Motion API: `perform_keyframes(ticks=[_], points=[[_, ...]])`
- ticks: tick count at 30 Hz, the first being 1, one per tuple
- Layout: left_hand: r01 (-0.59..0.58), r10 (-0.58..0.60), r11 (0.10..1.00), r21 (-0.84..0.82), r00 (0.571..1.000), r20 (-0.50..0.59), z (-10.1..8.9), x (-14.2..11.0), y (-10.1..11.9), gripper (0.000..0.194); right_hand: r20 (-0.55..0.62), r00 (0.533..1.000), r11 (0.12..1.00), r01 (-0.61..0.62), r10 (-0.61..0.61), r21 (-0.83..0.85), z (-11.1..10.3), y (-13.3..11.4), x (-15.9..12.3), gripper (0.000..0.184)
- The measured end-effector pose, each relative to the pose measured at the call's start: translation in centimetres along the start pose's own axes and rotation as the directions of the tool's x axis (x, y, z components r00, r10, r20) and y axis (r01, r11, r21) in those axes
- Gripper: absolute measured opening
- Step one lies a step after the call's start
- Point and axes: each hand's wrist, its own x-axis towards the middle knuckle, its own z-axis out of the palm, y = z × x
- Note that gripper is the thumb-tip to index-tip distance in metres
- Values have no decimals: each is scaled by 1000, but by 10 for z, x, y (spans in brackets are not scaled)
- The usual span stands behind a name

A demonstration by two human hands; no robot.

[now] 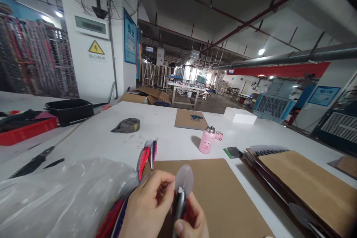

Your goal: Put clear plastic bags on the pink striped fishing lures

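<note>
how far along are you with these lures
Roughly, judging by the lures alone. Looks done: two red lures beside the cardboard sheet. In hand: the left hand and right hand grip a dark lure with a translucent rounded lip. Still to go, perhaps: more red and purple lures by the plastic bag, though their state is unclear.

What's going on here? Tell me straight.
A person is holding a dark, silvery fishing lure between the left hand and the right hand, with its translucent lip pointing up. The hands are over a brown cardboard sheet. Red-striped lures lie at the sheet's edge, beside a clear plastic bag, on a white table.
</note>
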Motion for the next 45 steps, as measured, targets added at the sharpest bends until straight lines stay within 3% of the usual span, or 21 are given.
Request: perform_keyframes(ticks=[5,10,13,17,19,27,34,42,45], points=[[140,-109,950,-278,986,122,6,-6,7,9,26,1000,1000,-11,11,-21,-1,-1,0,70],[201,-151,931,-305,972,178,8,-4,-4,14,2,1000,1000,-5,5,-20,-3,0,0,72],[133,-93,960,-247,982,165,6,-3,-6,14,14,1000,999,17,-17,-27,-3,1,0,71],[40,-41,994,-103,999,-9,2,-4,2,10,12,1000,1000,24,-24,-4,-3,3,1,72],[5,-6,999,-34,999,-42,1,-3,3,9,21,999,999,31,-31,8,-2,3,0,72],[-210,207,972,105,978,34,3,-3,-9,10,57,997,999,45,-43,-24,4,-6,2,63],[-240,243,967,82,970,-20,6,-5,-8,11,33,997,997,66,-64,-41,11,-12,0,57],[-238,225,965,108,967,120,5,0,-15,10,-89,989,986,104,-117,-132,3,-3,-1,68],[-287,265,942,175,954,143,7,3,-16,6,-155,977,977,119,-147,-175,-3,1,0,66]])
